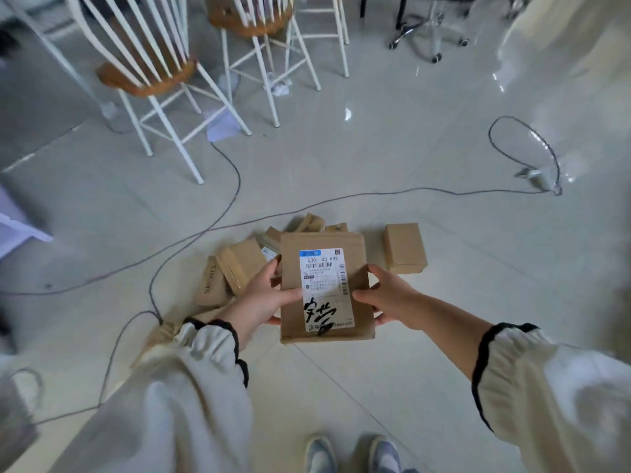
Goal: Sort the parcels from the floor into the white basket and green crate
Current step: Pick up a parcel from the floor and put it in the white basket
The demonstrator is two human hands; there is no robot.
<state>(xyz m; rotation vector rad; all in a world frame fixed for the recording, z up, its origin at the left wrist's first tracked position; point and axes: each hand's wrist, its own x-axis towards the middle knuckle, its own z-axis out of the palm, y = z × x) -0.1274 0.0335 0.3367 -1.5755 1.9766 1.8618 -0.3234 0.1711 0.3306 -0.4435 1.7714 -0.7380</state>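
L hand [263, 298] & R hand [389, 298] each gripped a long side of the flat parcel [324, 285], held just over the pile [240, 261], long way pointing fwd.

Flat brown parcel [324, 288] — white label up, held above floor pile [239, 268].

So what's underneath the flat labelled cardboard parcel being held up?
The left hand and right hand hold the flat brown labelled parcel over a heap of small brown cardboard parcels on the pale tiled floor. It covers the heap's middle, so the count is unknown.
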